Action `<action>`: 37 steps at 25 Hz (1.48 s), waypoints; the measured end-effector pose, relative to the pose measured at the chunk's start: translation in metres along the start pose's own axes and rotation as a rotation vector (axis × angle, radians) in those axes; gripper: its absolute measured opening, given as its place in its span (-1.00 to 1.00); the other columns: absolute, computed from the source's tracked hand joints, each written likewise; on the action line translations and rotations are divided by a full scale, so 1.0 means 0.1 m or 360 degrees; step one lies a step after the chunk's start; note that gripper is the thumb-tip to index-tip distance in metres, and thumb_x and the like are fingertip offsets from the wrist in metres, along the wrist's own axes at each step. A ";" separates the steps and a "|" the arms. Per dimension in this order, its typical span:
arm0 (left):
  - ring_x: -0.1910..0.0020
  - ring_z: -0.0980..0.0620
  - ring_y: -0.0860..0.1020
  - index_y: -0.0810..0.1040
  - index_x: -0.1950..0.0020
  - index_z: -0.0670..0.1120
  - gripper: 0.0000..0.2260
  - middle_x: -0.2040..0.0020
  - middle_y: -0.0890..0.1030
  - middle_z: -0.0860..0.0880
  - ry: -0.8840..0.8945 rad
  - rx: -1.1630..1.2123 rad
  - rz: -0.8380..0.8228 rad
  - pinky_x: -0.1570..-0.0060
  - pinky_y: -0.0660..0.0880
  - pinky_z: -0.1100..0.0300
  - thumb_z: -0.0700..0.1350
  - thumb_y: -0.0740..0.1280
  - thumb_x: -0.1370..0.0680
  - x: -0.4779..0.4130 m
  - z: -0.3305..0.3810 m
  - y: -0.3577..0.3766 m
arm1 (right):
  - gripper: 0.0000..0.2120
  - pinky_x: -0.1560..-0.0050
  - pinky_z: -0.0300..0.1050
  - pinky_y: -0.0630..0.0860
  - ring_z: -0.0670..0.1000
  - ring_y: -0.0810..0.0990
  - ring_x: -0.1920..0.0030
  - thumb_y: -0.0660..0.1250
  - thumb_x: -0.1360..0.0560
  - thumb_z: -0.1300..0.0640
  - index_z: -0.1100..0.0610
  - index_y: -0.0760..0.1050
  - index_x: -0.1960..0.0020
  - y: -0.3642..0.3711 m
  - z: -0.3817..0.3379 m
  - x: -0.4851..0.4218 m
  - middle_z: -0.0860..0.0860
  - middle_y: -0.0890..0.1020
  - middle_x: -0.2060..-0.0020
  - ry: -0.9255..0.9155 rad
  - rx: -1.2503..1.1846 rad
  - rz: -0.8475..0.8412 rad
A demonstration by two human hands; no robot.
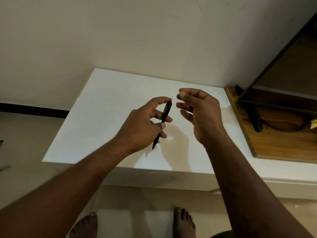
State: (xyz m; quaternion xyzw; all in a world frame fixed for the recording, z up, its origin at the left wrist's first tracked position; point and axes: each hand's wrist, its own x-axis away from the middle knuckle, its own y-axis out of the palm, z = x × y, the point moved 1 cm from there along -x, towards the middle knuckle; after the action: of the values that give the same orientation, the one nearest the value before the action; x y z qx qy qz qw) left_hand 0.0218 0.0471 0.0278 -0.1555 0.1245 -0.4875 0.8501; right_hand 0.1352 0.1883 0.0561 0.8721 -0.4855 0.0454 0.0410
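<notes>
The left hand [145, 124] grasps the pen [166, 114]: its fingers [160, 100] are curled round the barrel, the forefinger tip rests at the pen's top end, and the thumb presses the barrel near its middle. The right hand [202, 114] pinches a small dark part [178, 95] between thumb and forefinger; the remaining fingers are loosely curled and hold nothing. What the part is cannot be told at this size; it is judged to be a cap or button belonging to the pen. The pen's long axis runs from its top end, far and right, down to its writing tip, near and left. The top end points toward the pinched part, which lies just to its right and slightly farther, apart from it and not touching. The coming move is judged to turn on this short gap: the right hand is the nearer carrier of the part and would need to line it up with the pen's axis. Both hands are held above the white worktop [103, 117], clear of its surface. A wooden board [274, 146] lies at the right.
</notes>
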 end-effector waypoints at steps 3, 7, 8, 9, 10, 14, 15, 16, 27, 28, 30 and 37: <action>0.22 0.08 0.76 0.39 -0.50 0.24 -0.41 -0.08 0.72 0.12 -0.0006 0.0011 0.0001 0.18 0.73 0.04 -0.31 0.38 -0.62 0.00 0.00 0.00 | -0.89 0.10 -0.15 0.60 -0.05 0.77 0.14 0.46 -0.58 0.20 0.06 0.74 -0.04 0.00 0.00 0.00 -0.02 0.80 0.07 0.0010 -0.0017 -0.0002; 0.21 0.05 0.76 0.39 -0.51 0.21 -0.41 -0.10 0.72 0.09 -0.0021 0.0050 0.0007 0.20 0.74 -0.02 -0.33 0.37 -0.62 0.01 0.01 0.00 | -0.89 0.10 -0.12 0.59 -0.02 0.76 0.12 0.41 -0.58 0.23 0.07 0.69 0.01 -0.01 -0.01 0.00 -0.05 0.79 0.11 0.0048 -0.0089 0.0048; 0.21 0.04 0.76 0.39 -0.51 0.21 -0.40 -0.10 0.72 0.09 -0.0023 0.0054 0.0008 0.20 0.74 -0.03 -0.33 0.36 -0.62 0.01 0.01 0.00 | -0.89 0.09 -0.11 0.59 -0.02 0.75 0.12 0.39 -0.59 0.23 0.06 0.67 0.03 -0.02 -0.01 -0.01 -0.05 0.79 0.11 0.0058 -0.0110 0.0067; 0.21 0.04 0.76 0.39 -0.51 0.21 -0.40 -0.10 0.72 0.09 -0.0026 0.0056 0.0007 0.19 0.74 -0.04 -0.33 0.36 -0.62 0.01 0.01 0.00 | -0.89 0.08 -0.11 0.59 -0.02 0.76 0.12 0.38 -0.59 0.23 0.07 0.66 0.03 -0.02 -0.01 -0.01 -0.05 0.79 0.11 0.0066 -0.0122 0.0077; 0.21 0.05 0.76 0.39 -0.52 0.21 -0.40 -0.10 0.72 0.10 -0.0029 0.0054 0.0006 0.19 0.74 -0.04 -0.33 0.36 -0.62 0.01 0.01 0.00 | -0.90 0.08 -0.10 0.59 -0.02 0.76 0.11 0.37 -0.60 0.22 0.07 0.65 0.03 -0.02 -0.01 -0.01 -0.04 0.80 0.09 0.0070 -0.0126 0.0075; 0.20 0.06 0.76 0.39 -0.51 0.23 -0.40 -0.09 0.72 0.12 -0.0020 0.0047 0.0004 0.18 0.74 -0.01 -0.33 0.36 -0.62 0.01 0.01 0.00 | -0.93 0.09 -0.12 0.59 -0.04 0.76 0.12 0.40 -0.61 0.19 0.06 0.66 -0.01 -0.02 -0.01 0.01 -0.02 0.81 0.05 0.0044 -0.0076 0.0006; 0.20 0.06 0.76 0.39 -0.52 0.23 -0.40 -0.09 0.72 0.13 -0.0015 0.0043 0.0005 0.18 0.74 0.00 -0.33 0.36 -0.62 0.00 0.01 0.00 | -0.94 0.11 -0.13 0.59 -0.05 0.75 0.13 0.41 -0.60 0.19 0.06 0.66 -0.01 -0.01 -0.02 0.01 -0.01 0.81 0.05 0.0028 -0.0051 -0.0014; 0.20 0.06 0.76 0.39 -0.53 0.22 -0.40 -0.09 0.72 0.13 -0.0013 0.0038 0.0006 0.19 0.74 0.00 -0.32 0.37 -0.62 0.00 0.01 0.00 | -0.94 0.12 -0.14 0.59 -0.06 0.75 0.14 0.43 -0.60 0.18 0.07 0.67 -0.01 0.00 -0.02 0.02 -0.01 0.80 0.06 0.0011 -0.0026 -0.0036; 0.21 0.06 0.76 0.42 -0.50 0.15 -0.45 -0.10 0.72 0.11 -0.0032 0.0047 0.0017 0.22 0.73 -0.02 -0.32 0.38 -0.62 0.00 0.00 0.00 | -0.92 0.08 -0.12 0.57 -0.06 0.73 0.12 0.45 -0.59 0.18 0.08 0.71 -0.05 0.04 -0.01 0.05 -0.01 0.79 0.06 -0.0044 0.0080 -0.0111; 0.21 0.06 0.76 0.42 -0.49 0.15 -0.46 -0.10 0.72 0.11 -0.0032 0.0052 0.0015 0.22 0.73 -0.03 -0.32 0.38 -0.62 0.00 0.00 0.00 | -0.92 0.08 -0.12 0.57 -0.06 0.73 0.13 0.45 -0.59 0.19 0.08 0.71 -0.05 0.04 -0.01 0.05 0.00 0.79 0.06 -0.0043 0.0080 -0.0109; 0.21 0.05 0.76 0.43 -0.48 0.16 -0.46 -0.09 0.72 0.11 -0.0031 0.0061 0.0010 0.22 0.73 -0.04 -0.32 0.37 -0.61 0.01 -0.01 -0.01 | -0.92 0.08 -0.12 0.57 -0.06 0.72 0.13 0.45 -0.59 0.19 0.08 0.71 -0.05 0.04 -0.01 0.05 0.01 0.79 0.05 -0.0045 0.0077 -0.0104; 0.21 0.04 0.76 0.44 -0.47 0.17 -0.46 -0.08 0.73 0.10 -0.0031 0.0060 0.0001 0.21 0.73 -0.06 -0.32 0.38 -0.61 0.01 -0.01 -0.01 | -0.91 0.08 -0.13 0.56 -0.09 0.72 0.14 0.46 -0.58 0.19 0.08 0.72 -0.05 0.04 0.02 0.04 0.00 0.79 0.05 -0.0060 0.0106 -0.0109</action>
State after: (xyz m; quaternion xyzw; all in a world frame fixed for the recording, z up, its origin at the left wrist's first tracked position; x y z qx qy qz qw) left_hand 0.0211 0.0460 0.0275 -0.1441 0.1072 -0.4880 0.8542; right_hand 0.1339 0.1829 0.0550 0.8898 -0.4542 0.0437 0.0044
